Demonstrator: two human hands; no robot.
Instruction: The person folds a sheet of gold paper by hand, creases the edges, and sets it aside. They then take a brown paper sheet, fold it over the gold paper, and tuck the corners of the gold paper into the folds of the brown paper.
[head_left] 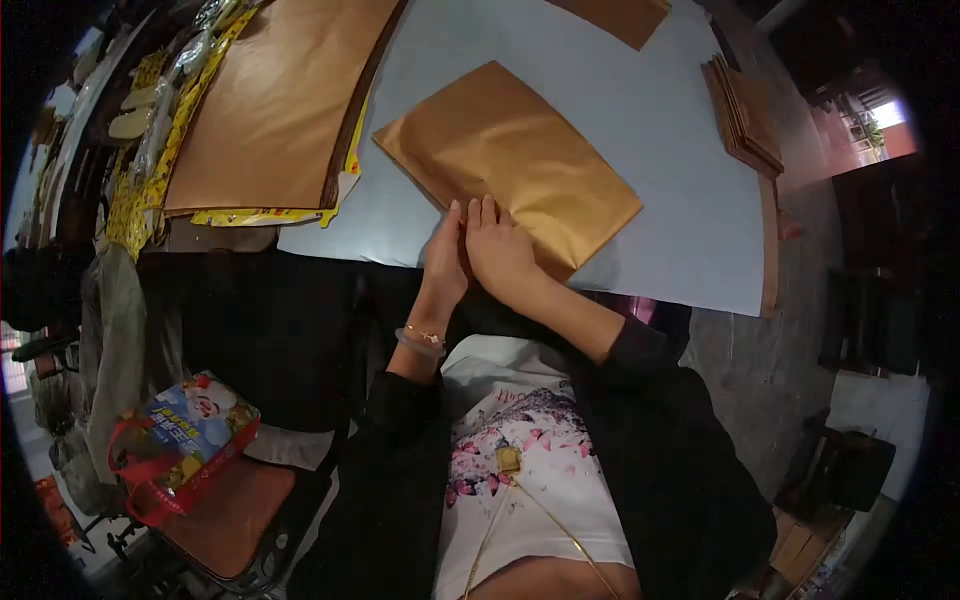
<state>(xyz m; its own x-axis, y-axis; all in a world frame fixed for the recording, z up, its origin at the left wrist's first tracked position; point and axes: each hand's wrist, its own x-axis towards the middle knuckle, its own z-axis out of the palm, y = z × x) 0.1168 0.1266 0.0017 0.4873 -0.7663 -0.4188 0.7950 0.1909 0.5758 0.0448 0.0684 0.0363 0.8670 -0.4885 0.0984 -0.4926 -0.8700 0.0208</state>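
A folded piece of brown paper (530, 140) lies at an angle on the pale blue-grey table surface, its near edge close to my body. My left hand (443, 262) is at that near edge, its fingers close together against the paper; the part underneath is hidden. Right beside it, my right hand (500, 255) rests on top with fingers stretched out, fingertips pressing the paper by the edge. The two hands almost touch.
A tall stack of brown paper sheets (280, 100) stands to the left over yellow printed packaging (265, 217). Smaller folded brown papers (745, 115) lie at the right edge, another brown piece (620, 15) at the far side. A colourful bag (195, 430) sits on a chair (235, 510) at lower left.
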